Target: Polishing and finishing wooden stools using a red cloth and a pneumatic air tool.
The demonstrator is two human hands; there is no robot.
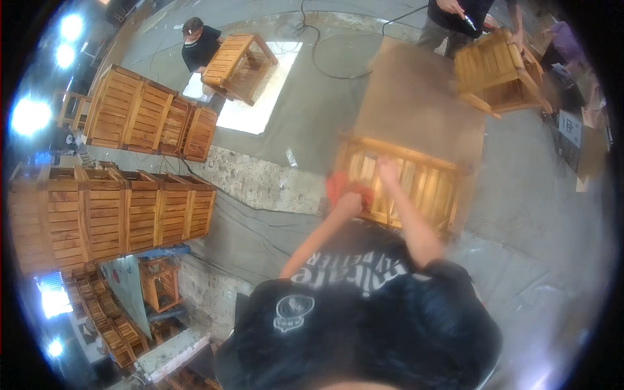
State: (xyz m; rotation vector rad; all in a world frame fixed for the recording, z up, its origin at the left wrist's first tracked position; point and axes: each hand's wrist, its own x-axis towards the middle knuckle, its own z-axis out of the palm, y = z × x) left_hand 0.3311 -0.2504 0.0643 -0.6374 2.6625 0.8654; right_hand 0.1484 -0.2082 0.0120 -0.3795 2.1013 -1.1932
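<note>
Before me lies a slatted wooden furniture piece [432,162], varnished honey-brown and blurred at its near end. My left hand [350,204] is closed on a red cloth [337,186], bunched at the piece's left end. My right hand [388,171] is over the slats, its fingers curled closed; whatever they hold, if anything, is too blurred to make out. Under the far side of the piece a brown cardboard sheet [419,97] covers the floor.
Tall stacks of slatted wooden pieces [104,214] stand at the left. A person [207,45] works on a wooden stool [237,65] at the far left. Another person [468,19] handles a stool [497,71] at the far right. A dark hose [318,49] crosses the floor.
</note>
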